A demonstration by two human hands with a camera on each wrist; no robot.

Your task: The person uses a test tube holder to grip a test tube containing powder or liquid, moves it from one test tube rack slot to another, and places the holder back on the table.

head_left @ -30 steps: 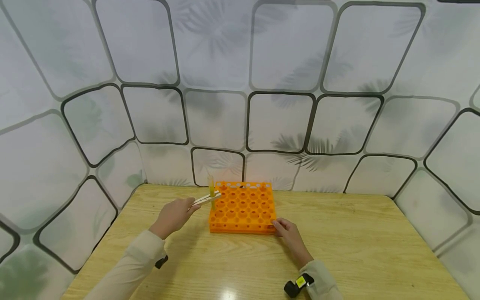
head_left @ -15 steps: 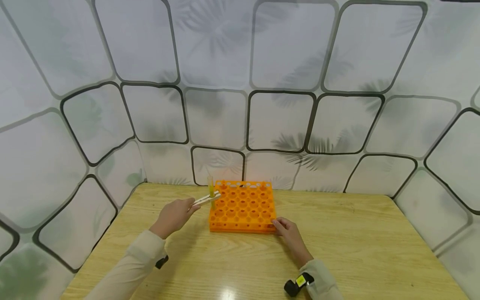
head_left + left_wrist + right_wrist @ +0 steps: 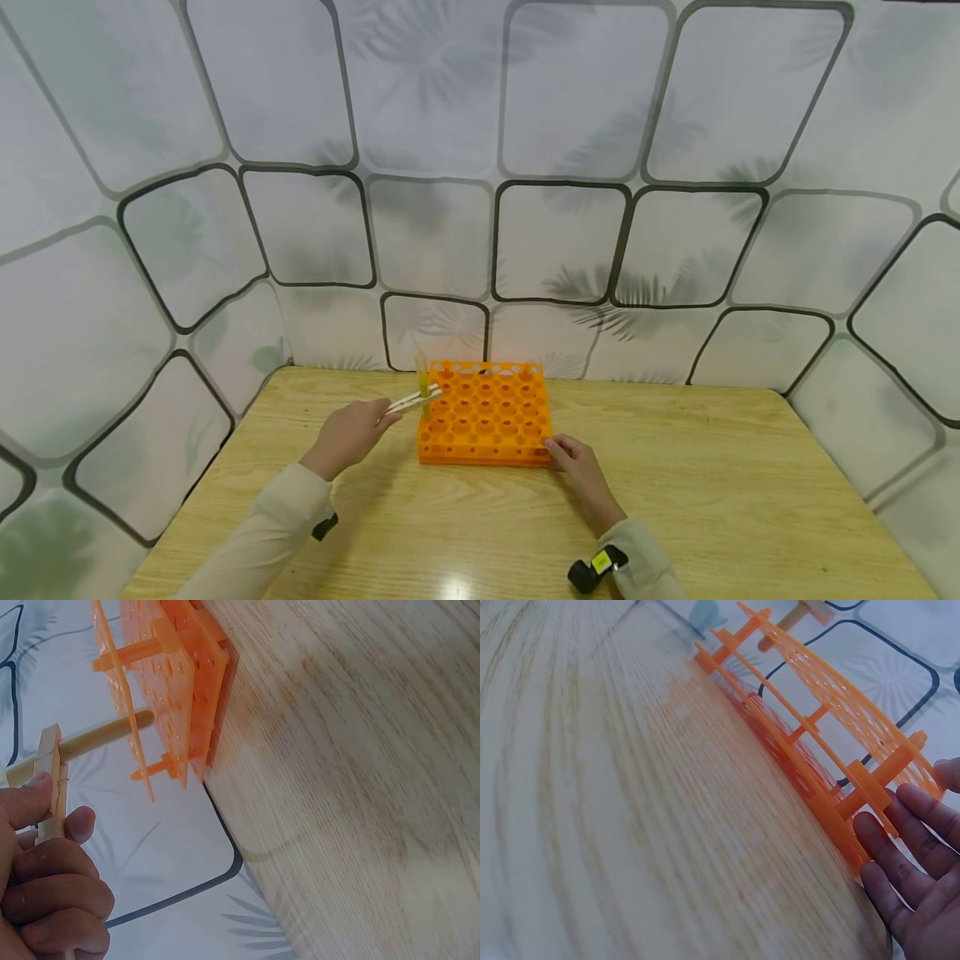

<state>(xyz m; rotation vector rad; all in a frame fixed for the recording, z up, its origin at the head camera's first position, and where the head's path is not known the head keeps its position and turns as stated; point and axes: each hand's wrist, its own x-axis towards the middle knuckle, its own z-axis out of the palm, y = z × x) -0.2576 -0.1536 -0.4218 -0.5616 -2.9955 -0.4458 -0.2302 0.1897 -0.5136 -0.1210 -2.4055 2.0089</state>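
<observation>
My left hand (image 3: 348, 433) grips a wooden test tube clamp (image 3: 405, 402) by its handle, fingers curled round it. The clamp's jaws hold a glass test tube (image 3: 423, 382) with yellow liquid, nearly upright at the left edge of the orange test tube rack (image 3: 483, 454). In the left wrist view, the tube's rounded lower end (image 3: 146, 719) reaches past the rack's top plate; I cannot tell whether through a hole or in front of it. My right hand (image 3: 581, 475) pinches the rack's front right corner, thumb on the top plate and fingers at the side below.
The rack stands on a light wooden table (image 3: 712, 500), close to its back edge. Behind and on both sides hangs a pale patterned cloth (image 3: 558, 242). A black wrist camera (image 3: 585, 577) sits on the right sleeve. Glare shows on the table's front middle.
</observation>
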